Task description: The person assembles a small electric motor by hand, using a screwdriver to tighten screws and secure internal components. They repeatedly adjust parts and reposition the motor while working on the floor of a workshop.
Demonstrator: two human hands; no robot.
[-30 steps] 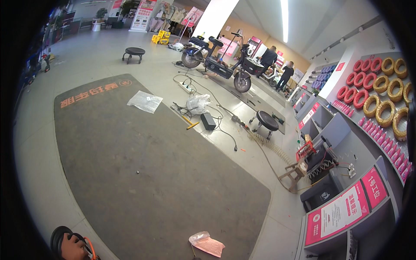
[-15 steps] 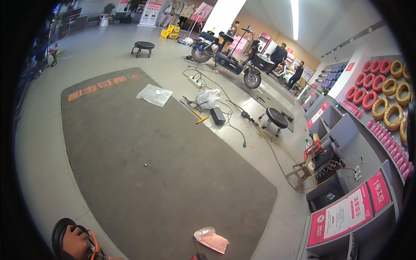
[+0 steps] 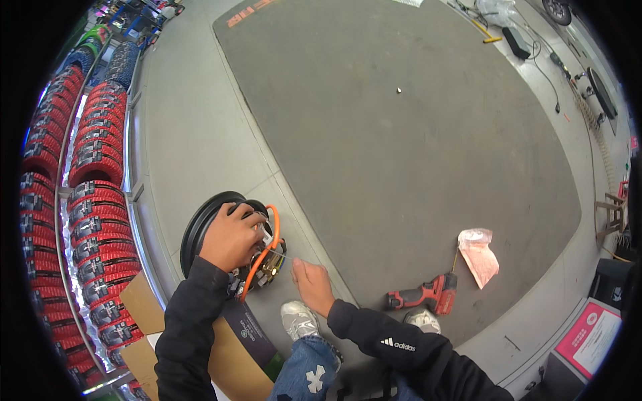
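A black wheel (image 3: 195, 230) stands at the left edge of the mat, with a thick orange cable (image 3: 256, 269) curving along its near side. My left hand (image 3: 234, 235) curls over its top, fingers bent down toward the hub and their tips partly hidden. Metal parts and small wires (image 3: 271, 267) show beside the cable. Just right of them, my right hand (image 3: 311, 286) is closed, thumb uppermost, on a thin pale strand (image 3: 285, 256) that runs toward the wheel. Whether this is a wire or a tie, I cannot make out.
A red and black cordless drill (image 3: 431, 294) and a pink packet (image 3: 478, 259) lie on the dark mat (image 3: 401, 167). Open cardboard boxes (image 3: 234, 351) stand by my left arm. Racks of red-wrapped tyres (image 3: 100, 247) line the left side. A stool (image 3: 602, 93) and cables are far right.
The view has swung down and left, bringing both forearms, the tyre racks and the whole drill into sight. My left hand is still on the wheel; my right hand now shows clearly beside it.
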